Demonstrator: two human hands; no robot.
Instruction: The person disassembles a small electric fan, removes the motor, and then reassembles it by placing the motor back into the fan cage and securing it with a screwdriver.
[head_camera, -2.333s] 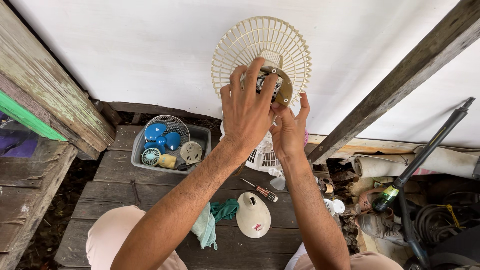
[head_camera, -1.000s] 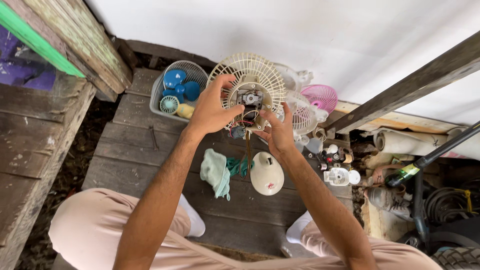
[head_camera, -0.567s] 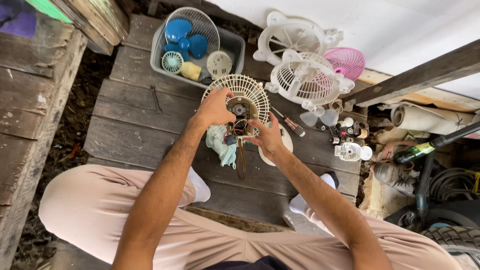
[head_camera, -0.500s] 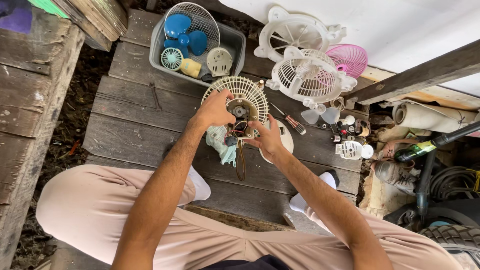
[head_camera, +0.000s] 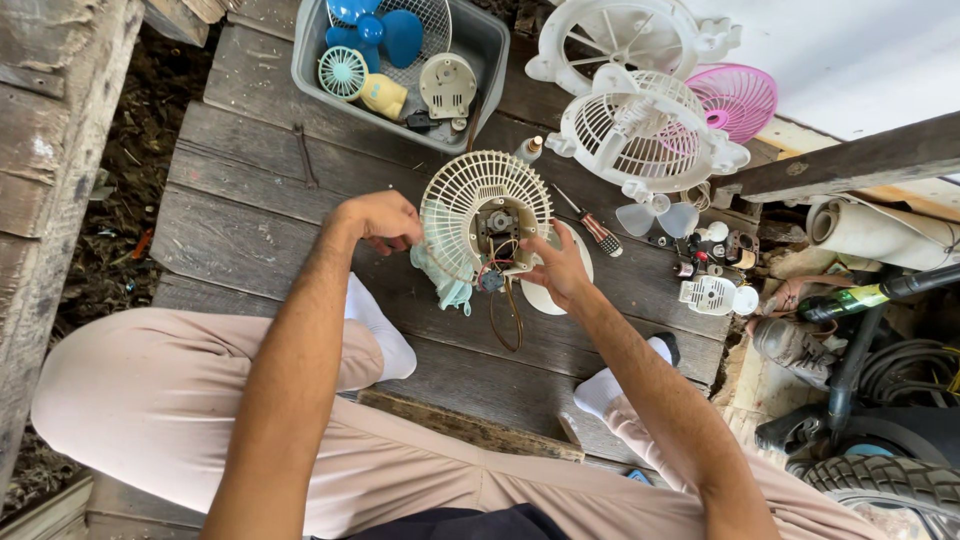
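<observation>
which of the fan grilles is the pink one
The pink grille lies at the far right of the group, partly behind the white fan guard. The cream grille between the left hand and right hand is not pink.

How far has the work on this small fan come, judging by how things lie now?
Done: the cream fan grille is off its housing, motor and wires exposed; a round cover lies under it. In hand: the left hand grips the rim, the right hand touches the motor side. Left: the screwdriver lies unused and nothing is reassembled.
</observation>
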